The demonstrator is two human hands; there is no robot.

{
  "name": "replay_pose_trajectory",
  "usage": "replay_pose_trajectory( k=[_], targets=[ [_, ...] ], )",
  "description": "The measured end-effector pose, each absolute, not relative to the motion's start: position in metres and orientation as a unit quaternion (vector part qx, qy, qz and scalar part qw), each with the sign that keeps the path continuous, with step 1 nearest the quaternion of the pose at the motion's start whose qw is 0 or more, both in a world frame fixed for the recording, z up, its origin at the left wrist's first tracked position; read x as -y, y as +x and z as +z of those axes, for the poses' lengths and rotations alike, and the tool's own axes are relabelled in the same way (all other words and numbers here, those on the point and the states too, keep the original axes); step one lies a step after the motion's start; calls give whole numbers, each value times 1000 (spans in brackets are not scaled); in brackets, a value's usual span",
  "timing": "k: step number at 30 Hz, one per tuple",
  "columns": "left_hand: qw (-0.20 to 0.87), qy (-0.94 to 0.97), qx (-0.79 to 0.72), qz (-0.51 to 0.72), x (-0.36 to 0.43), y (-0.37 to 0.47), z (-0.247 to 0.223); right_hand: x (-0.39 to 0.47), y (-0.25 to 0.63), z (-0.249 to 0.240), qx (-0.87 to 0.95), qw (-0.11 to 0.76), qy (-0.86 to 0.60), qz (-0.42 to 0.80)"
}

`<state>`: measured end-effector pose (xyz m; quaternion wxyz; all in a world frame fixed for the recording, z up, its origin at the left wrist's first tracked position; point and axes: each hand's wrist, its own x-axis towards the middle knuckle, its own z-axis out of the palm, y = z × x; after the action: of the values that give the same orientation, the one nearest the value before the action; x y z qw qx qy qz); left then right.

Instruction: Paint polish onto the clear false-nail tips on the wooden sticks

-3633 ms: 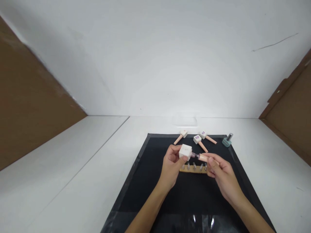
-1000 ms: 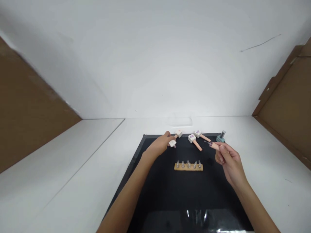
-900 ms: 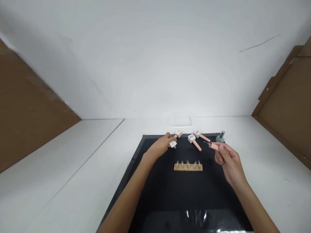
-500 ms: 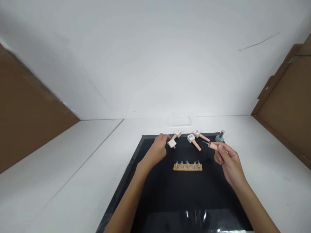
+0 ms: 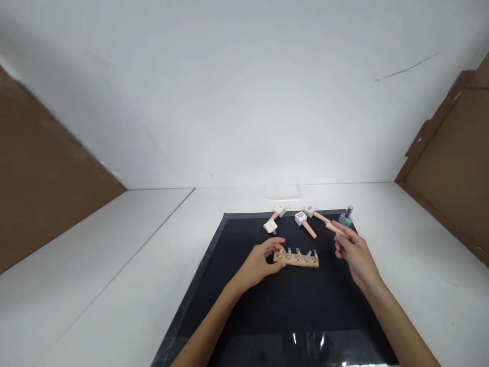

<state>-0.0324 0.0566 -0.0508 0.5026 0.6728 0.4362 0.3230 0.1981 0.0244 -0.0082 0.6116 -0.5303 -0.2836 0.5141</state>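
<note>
A small tan strip (image 5: 301, 262) carrying several clear nail-like tips lies on the black mat (image 5: 282, 306). My left hand (image 5: 263, 262) grips its left end between thumb and fingers. In my right hand (image 5: 353, 250), to the right of the strip, a peach polish cap (image 5: 336, 229) is pinched, pointing up and left. Behind the strip lie white square bottles with peach caps, among them a bottle with a purple label (image 5: 300, 218), another like it (image 5: 309, 210) and a bottle at the back left (image 5: 279, 210). A white open-looking bottle (image 5: 271, 226) rests on its side near them.
A teal bottle with a grey cap (image 5: 346, 218) stands at the mat's back right corner. White table surface (image 5: 114, 265) surrounds the mat. A white wall (image 5: 252, 102) rises behind, with brown cardboard at the left (image 5: 46, 173) and right (image 5: 454, 168).
My left hand has come down from beside the white bottles and taken hold of the strip, whose position and tilt have shifted slightly. The cap in my right hand has turned a little.
</note>
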Motion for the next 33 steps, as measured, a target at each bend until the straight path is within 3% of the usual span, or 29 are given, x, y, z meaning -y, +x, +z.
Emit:
replay_pose_trajectory(
  k=[7, 14, 20, 29, 33],
  targets=[
    [559, 571, -386, 461, -55, -32, -36, -18, 188, -1, 276, 557, -477, 621],
    [633, 430, -352, 539, -42, -19, -27, -14, 174, -2, 256, 564, -432, 656],
    [712, 411, -284, 494, -29, 6, -23, -8, 158, -1, 233, 562, -388, 692],
    [712, 474, -228, 465, -27, 9, -26, -5, 159, -1, 259, 528, -376, 716],
    [713, 473, -216, 471, -28, 3, -25, -11, 160, -1, 281, 573, -405, 655]
  ],
)
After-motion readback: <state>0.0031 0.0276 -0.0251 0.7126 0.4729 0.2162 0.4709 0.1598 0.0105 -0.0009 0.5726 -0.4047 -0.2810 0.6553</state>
